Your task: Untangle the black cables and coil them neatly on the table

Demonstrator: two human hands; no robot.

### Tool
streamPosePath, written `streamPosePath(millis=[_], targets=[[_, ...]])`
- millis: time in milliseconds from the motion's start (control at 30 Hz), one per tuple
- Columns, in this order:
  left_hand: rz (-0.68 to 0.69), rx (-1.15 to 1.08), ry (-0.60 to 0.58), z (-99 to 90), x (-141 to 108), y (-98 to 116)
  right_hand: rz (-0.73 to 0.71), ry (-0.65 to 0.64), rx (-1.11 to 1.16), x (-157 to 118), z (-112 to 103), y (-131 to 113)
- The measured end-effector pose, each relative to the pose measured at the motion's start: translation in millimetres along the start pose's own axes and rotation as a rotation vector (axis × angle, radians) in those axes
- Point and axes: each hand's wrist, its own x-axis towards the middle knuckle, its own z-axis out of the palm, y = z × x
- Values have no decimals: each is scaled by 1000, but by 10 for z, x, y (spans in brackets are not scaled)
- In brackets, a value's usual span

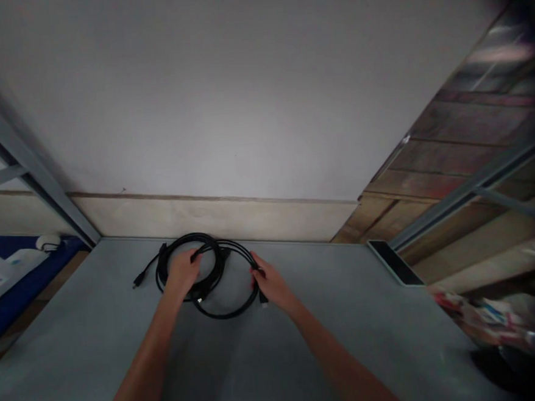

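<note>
Two overlapping loops of black cable lie near the back of the grey tabletop. My right hand [269, 281] is closed around the right-hand cable coil [232, 316], and a plug [263, 300] hangs below my fingers. Inside the left-hand cable coil [162, 270], my left hand [185, 268] pinches a strand of black cable that runs over toward the right loop. A loose cable end with a connector [138, 279] sticks out to the left. Which cable the pinched strand belongs to, I cannot tell.
The grey table [331, 318] ends at a pale wall [225, 118]. A phone-like dark flat device [394, 262] lies at its back right corner. Grey metal posts [60, 193] rise at both sides. Blue-covered surface [9, 313] with papers stands left; blurred clutter is at right.
</note>
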Motion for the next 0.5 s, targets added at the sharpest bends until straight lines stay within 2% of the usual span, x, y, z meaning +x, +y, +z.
streamPosePath(millis=[100, 167, 233, 300, 400, 500], targets=[[-85, -33, -67, -318, 112, -170, -80, 86, -183, 237, 320, -218], [-98, -28, -40, -470, 207, -306, -158, 135, -303, 414, 508, -383], [-67, 21, 0, -538, 305, -457, -215, 172, -427, 575, 683, -519], [19, 137, 75, -527, 389, -607, -230, 191, -540, 698, 853, -598], [98, 310, 205, -428, 462, -784, -180, 182, -678, 793, 1067, -599], [116, 389, 239, -332, 498, -881, -146, 180, -794, 797, 1181, -535]])
